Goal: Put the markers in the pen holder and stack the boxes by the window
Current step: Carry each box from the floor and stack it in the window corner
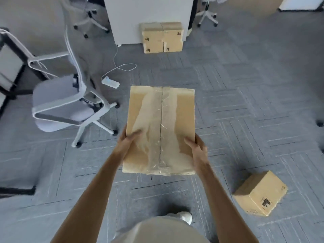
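Both hands (left hand (128, 143), right hand (196, 148)) clamp the taped cardboard box (160, 130) by its edges; slick tape risks slippage.

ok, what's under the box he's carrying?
Under the held box, gripped by the left hand and right hand, only grey carpet shows around its edges. The floor directly beneath is covered by the box, so anything there can't be seen.

The hands' fingers (123, 135) vanish under the carried box (160, 130); frame edges crop the black shelf (10, 67).
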{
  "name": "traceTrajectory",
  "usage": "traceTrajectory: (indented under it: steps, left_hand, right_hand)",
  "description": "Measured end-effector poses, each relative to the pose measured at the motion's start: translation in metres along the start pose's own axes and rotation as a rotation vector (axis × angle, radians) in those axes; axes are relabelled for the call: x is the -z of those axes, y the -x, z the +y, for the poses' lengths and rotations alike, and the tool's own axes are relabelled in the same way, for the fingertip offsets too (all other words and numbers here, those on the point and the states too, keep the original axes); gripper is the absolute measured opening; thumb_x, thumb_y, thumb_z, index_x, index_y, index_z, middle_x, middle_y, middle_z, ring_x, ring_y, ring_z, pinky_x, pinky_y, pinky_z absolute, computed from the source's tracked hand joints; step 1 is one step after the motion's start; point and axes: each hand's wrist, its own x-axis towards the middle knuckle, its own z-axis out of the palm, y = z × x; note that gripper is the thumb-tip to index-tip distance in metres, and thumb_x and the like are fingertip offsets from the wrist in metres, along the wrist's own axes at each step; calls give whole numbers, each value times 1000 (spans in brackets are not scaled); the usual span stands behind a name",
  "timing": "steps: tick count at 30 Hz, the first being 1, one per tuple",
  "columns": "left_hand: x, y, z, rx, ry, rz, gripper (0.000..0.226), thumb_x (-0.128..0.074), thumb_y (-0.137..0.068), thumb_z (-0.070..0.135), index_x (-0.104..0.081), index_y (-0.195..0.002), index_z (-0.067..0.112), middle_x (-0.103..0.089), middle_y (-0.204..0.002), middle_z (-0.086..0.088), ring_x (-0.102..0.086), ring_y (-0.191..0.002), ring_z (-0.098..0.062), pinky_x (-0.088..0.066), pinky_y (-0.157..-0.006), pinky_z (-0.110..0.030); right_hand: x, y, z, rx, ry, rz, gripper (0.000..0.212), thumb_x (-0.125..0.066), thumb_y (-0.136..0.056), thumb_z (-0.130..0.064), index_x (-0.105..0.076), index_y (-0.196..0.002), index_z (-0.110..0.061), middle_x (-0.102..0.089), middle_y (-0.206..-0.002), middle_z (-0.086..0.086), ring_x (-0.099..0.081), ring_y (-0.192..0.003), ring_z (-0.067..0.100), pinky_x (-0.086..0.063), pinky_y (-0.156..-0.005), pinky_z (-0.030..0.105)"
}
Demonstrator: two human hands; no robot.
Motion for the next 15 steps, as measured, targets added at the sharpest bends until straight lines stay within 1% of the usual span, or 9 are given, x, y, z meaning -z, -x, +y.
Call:
traceTrajectory:
  steps: [2, 4, 5, 8, 9, 11, 12, 13, 15]
  left_hand:
    - [50, 16, -5, 12, 61, 78, 56, -68, -88, 20, -48, -140, 28, -65, -122, -11, -65, -97, -28, -57, -73, -40]
    - [103, 35, -12, -3, 112, 158, 57, -69, -87, 22, -48, -140, 31, -66, -123, -10, -65, -99, -29, -57, -76, -42]
    - [128, 45, -14, -9, 135, 192, 57, -69, -87, 23, -49, -139, 33, -66, -123, -9, -65, -99, -29, -57, -76, -41]
    - [198, 75, -15, -36, 188, 288, 51, -69, -87, 23, -52, -132, 37, -68, -117, -3, -66, -94, -23, -55, -73, -37]
    - [221, 85, -15, -43, 199, 318, 51, -71, -86, 24, -52, -131, 37, -68, -115, -1, -66, -93, -22, -55, -72, -36]
    - [268, 102, -16, -78, 207, 352, 58, -75, -80, 25, -52, -131, 38, -68, -116, -1, -67, -96, -24, -57, -75, -39]
    - [290, 112, -16, -98, 206, 374, 61, -77, -77, 26, -52, -131, 38, -68, -116, -1, -67, -98, -25, -58, -78, -42]
    - [313, 120, -17, -119, 205, 401, 64, -79, -73, 28, -52, -130, 39, -68, -116, 1, -67, -99, -24, -58, -79, -43]
    - [356, 136, -19, -138, 227, 467, 65, -81, -73, 27, -52, -129, 41, -67, -114, 5, -66, -99, -22, -58, -79, -42]
  right_hand:
    - [-47, 9, 4, 39, 72, -95, 32, -60, -90, 2, -64, -113, -20, -73, -95, -5, -68, -83, 10, -57, -70, 25]
    - [-95, 23, 10, 59, 163, -193, 33, -60, -91, 1, -66, -106, -28, -74, -93, -11, -69, -88, 9, -55, -76, 22]
    - [-119, 30, 13, 68, 211, -236, 32, -61, -90, -1, -67, -102, -31, -75, -91, -13, -69, -89, 9, -55, -78, 24]
    - [-185, 52, 28, 85, 288, -298, 31, -66, -88, -6, -70, -101, -35, -77, -94, -13, -71, -93, 12, -57, -85, 37]
    - [-208, 60, 33, 84, 296, -317, 31, -67, -87, -7, -70, -104, -34, -76, -95, -12, -71, -93, 11, -58, -84, 37]
    - [-255, 77, 42, 80, 318, -374, 35, -69, -86, -9, -67, -117, -27, -76, -100, -11, -71, -89, 6, -58, -73, 26]
    - [-278, 86, 46, 82, 327, -407, 39, -71, -86, -10, -66, -122, -23, -75, -103, -8, -71, -89, 5, -56, -67, 20]
    - [-302, 94, 51, 84, 333, -434, 41, -72, -85, -11, -64, -125, -21, -75, -107, -5, -71, -91, 7, -54, -64, 17]
    - [-349, 110, 61, 84, 359, -494, 42, -75, -83, -12, -65, -123, -19, -75, -109, -2, -71, -95, 13, -54, -65, 19]
